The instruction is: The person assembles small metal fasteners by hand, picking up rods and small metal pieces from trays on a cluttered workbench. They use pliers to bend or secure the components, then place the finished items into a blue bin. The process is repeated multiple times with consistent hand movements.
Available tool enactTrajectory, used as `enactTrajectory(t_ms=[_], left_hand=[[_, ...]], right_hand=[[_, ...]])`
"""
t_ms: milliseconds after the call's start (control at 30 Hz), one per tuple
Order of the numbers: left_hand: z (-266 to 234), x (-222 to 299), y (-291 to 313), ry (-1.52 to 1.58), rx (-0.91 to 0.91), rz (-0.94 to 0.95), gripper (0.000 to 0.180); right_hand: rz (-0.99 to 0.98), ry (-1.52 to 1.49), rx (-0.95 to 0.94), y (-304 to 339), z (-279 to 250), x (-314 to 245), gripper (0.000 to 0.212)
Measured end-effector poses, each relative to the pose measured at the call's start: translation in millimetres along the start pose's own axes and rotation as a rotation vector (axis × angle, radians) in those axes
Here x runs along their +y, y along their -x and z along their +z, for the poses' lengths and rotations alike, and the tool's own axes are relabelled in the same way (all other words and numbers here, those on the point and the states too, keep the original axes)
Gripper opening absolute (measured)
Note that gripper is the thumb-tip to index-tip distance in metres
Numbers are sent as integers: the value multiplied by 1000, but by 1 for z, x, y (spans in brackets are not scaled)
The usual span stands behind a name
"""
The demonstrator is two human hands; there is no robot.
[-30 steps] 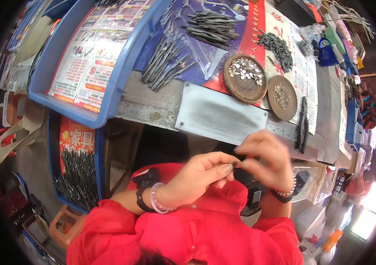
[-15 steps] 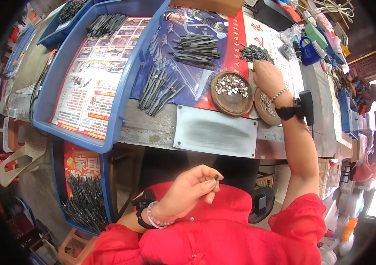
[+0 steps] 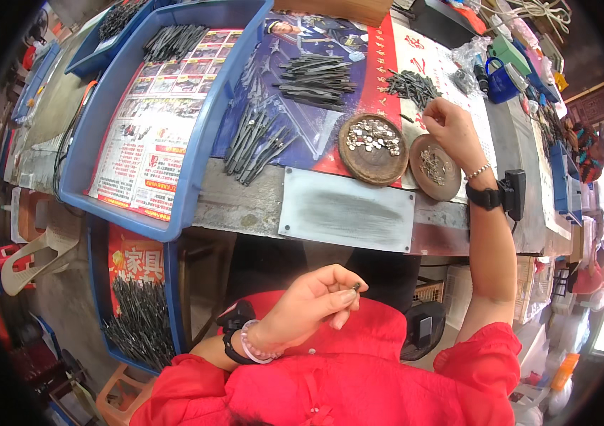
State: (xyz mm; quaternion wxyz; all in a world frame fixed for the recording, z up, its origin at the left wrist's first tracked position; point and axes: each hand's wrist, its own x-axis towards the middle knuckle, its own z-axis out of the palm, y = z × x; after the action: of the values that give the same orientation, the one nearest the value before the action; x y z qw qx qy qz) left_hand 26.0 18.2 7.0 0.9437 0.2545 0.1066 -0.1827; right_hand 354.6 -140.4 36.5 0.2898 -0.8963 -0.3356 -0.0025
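Observation:
My left hand (image 3: 316,305) is held over my lap, thumb and forefinger pinching a tiny dark piece (image 3: 357,287) whose kind is too small to make out. Over the far rim of a brown round dish (image 3: 421,186) is my right hand (image 3: 452,131), its fingers curled in; anything inside them is hidden. That dish holds small thin metal pins (image 3: 432,167). A second wooden dish (image 3: 350,165), to its left, contains small shiny discs (image 3: 371,135). Beyond my right hand lies a pile of short dark strips (image 3: 413,86), and one loose strip (image 3: 406,118) lies between pile and dishes.
A white metal plate (image 3: 348,209) lies along the bench's front edge. Longer dark strips (image 3: 316,79) and a fanned group (image 3: 254,145) rest on the printed sheet. A big blue tray (image 3: 75,195) stands left; a lower blue bin (image 3: 168,284) holds many strips. A blue mug (image 3: 504,84) stands far right.
My right hand has moved right and a little nearer, away from the short-strip pile, uncovering more of the pin dish and the loose strip. My left hand has barely shifted and keeps its pinch.

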Motion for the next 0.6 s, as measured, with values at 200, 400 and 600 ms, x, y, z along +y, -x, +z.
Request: enactTrajectory(t_ms=[200,400,600], left_hand=[[11,-6,-9,-27,-9,-40,16],[12,-4,-5,-50,16,-18,14],[1,-3,6,-32,47,73,16]], right_hand=[[-196,344,-100,-13,15,12,15],[-271,572,-143,-44,37,18,12],[-165,190,-173,-36,9,-4,14]])
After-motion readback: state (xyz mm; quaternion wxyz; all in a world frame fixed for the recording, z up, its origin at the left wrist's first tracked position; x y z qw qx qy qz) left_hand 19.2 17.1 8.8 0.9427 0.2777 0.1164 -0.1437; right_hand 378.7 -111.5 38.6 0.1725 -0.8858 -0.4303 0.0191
